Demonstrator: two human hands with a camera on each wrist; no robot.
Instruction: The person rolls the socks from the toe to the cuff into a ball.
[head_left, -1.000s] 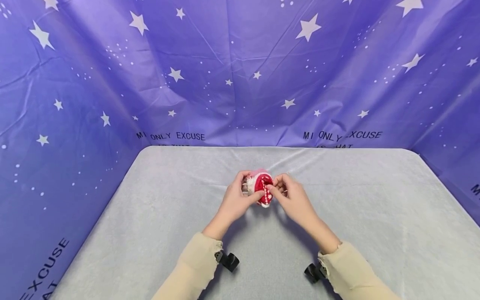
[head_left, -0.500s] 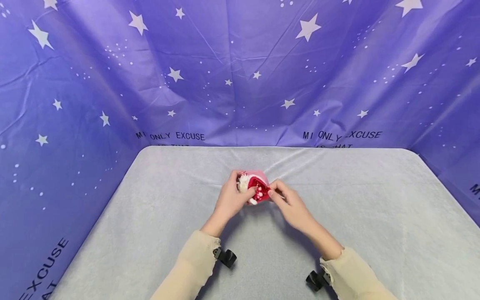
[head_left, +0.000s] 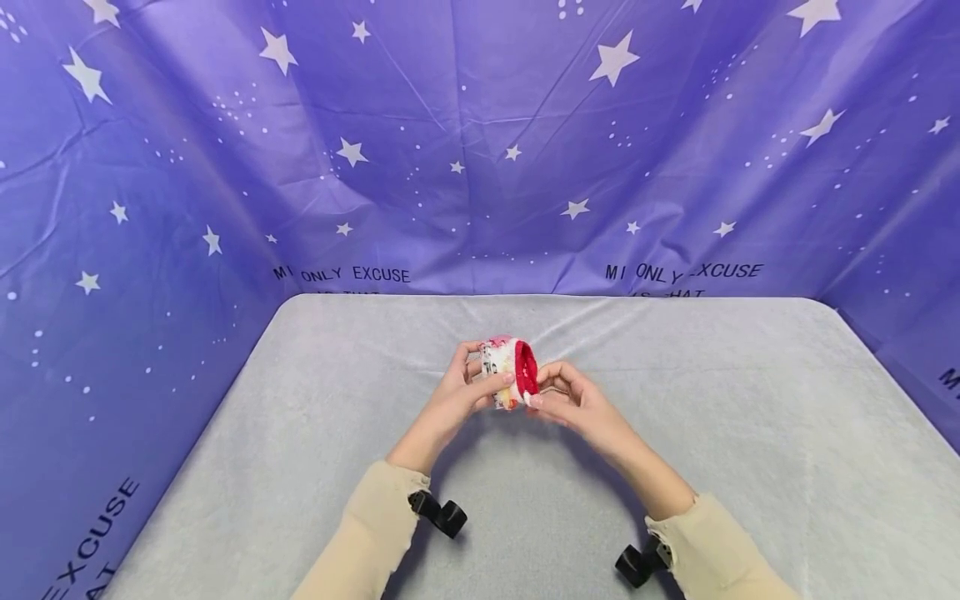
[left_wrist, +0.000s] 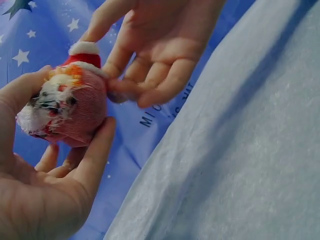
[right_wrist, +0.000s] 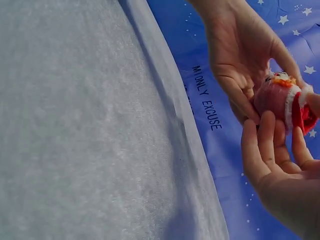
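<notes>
A balled-up knit bundle (head_left: 501, 358) is held above the middle of the table. Its outside shows pink ribbed fabric (left_wrist: 90, 107) with loose white, black and orange threads, like the reverse of a patterned knit. A red opening with a white trim (head_left: 526, 368) faces right. My left hand (head_left: 447, 398) grips the bundle from the left, thumb across the front and fingers behind. At the lower edge of the red part, my right hand (head_left: 588, 408) pinches a white end with its thumb, the other fingers curving behind. The kind of knit item cannot be told.
A pale grey cloth (head_left: 300, 467) covers the table. Blue-purple curtains (head_left: 465, 150) with stars hang behind and at both sides. Black wrist cameras (head_left: 450, 518) sit at both cream sleeves (head_left: 375, 517).
The bundle has turned in my left hand, so more threaded side shows and the red opening looks narrower. My right fingers have moved down to its lower edge.
</notes>
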